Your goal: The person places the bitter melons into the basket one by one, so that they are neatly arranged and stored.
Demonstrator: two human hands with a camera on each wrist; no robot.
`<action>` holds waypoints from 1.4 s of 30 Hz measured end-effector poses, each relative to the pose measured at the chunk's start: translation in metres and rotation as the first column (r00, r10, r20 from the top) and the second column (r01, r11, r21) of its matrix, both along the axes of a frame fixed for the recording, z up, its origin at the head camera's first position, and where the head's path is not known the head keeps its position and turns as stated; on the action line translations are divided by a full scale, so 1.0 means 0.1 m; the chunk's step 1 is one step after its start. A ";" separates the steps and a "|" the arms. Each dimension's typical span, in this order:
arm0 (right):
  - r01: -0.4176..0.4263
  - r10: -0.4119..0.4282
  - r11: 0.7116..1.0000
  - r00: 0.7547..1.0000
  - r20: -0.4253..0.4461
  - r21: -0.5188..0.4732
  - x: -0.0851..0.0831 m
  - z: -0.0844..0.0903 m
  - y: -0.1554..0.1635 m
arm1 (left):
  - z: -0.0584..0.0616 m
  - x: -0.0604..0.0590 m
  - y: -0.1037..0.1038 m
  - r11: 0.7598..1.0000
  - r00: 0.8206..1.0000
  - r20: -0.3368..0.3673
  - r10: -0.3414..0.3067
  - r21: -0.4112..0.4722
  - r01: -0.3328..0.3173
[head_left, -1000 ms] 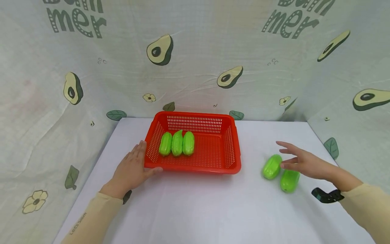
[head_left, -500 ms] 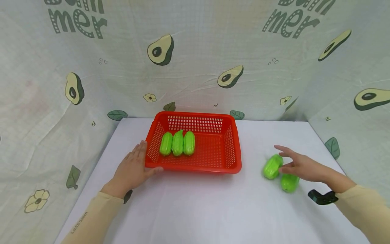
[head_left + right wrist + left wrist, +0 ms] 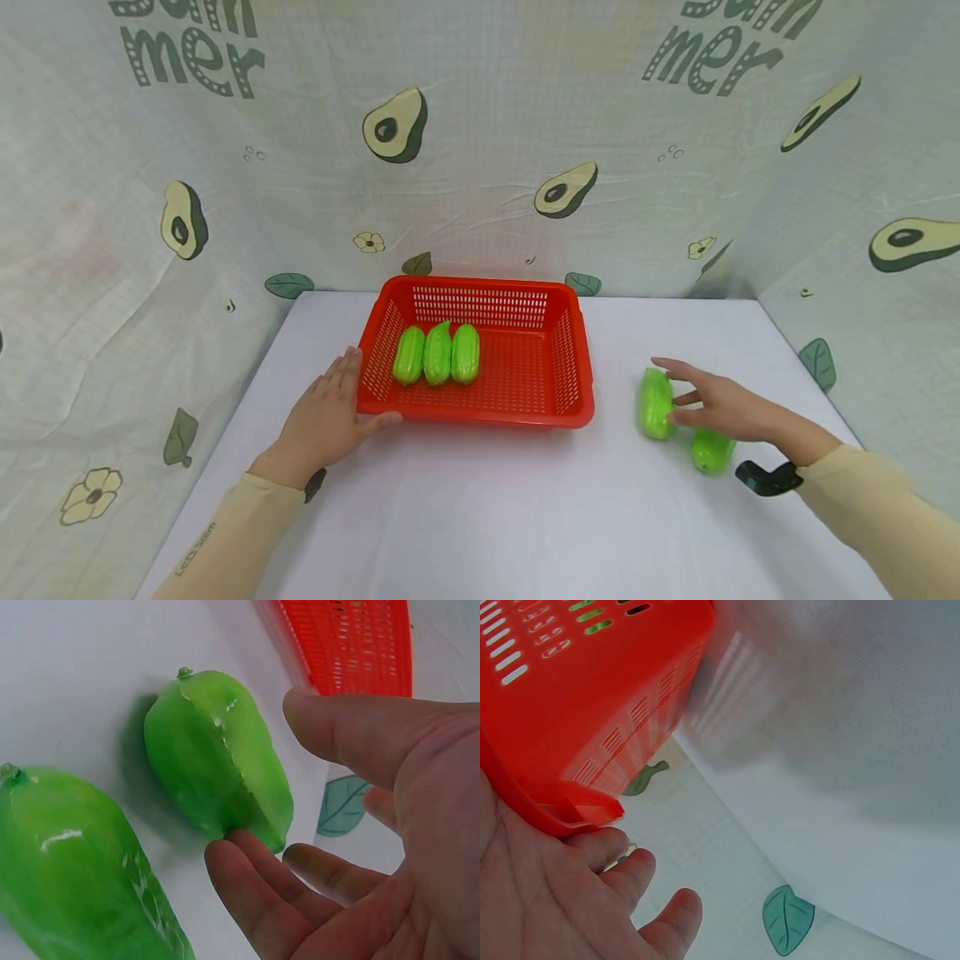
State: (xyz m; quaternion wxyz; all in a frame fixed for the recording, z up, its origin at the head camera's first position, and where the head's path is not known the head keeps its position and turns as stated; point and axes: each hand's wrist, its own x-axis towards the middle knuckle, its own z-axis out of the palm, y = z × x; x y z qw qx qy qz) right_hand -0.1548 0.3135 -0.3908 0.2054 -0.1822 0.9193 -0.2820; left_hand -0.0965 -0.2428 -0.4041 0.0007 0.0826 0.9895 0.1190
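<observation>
My left hand (image 3: 322,417) rests at the front left corner of a red plastic basket (image 3: 480,412), fingers straight along its side and thumb at the front rim. In the left wrist view, fingers (image 3: 671,922) lie against the basket's rim (image 3: 525,802). Inside it, three glossy green toy fruits (image 3: 438,353) lie side by side at the left. My right hand (image 3: 723,407) hovers spread beside a ridged green toy fruit (image 3: 654,406), fingertips right at its end in the right wrist view. Another green fruit (image 3: 712,452) lies partly hidden below that hand.
A white table (image 3: 480,517) carries everything, with a printed avocado cloth (image 3: 480,125) hung behind and at both sides. The right half of the basket's floor (image 3: 517,367) shows bare red mesh. Dark bands (image 3: 768,477) sit on the wrists.
My right hand has moved left. The nearer green fruit has turned from slanted to nearly straight and shifted slightly left. My left hand and the basket stay in place.
</observation>
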 end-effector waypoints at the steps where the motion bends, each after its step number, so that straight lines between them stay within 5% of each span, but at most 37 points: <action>1: 0.000 0.000 1.000 1.000 0.001 0.004 -0.01 -0.01 -0.02 | 0.00 0.00 0.00 1.000 1.000 0.001 0.002 0.000 -0.002; 17: 0.007 -0.007 0.997 1.000 -0.001 0.077 -0.08 -0.12 -0.24 | 0.01 0.01 0.00 1.000 1.000 -0.007 -0.003 -0.006 0.003; 27: 0.007 -0.014 0.995 0.997 0.075 0.099 -0.11 -0.16 -0.32 | 0.04 0.03 0.02 1.000 1.000 -0.014 -0.003 0.007 0.003; 42: 0.040 -0.038 0.999 0.991 0.127 -0.012 -0.17 -0.18 -0.23 | 0.04 0.03 0.02 1.000 1.000 -0.026 -0.010 0.003 0.010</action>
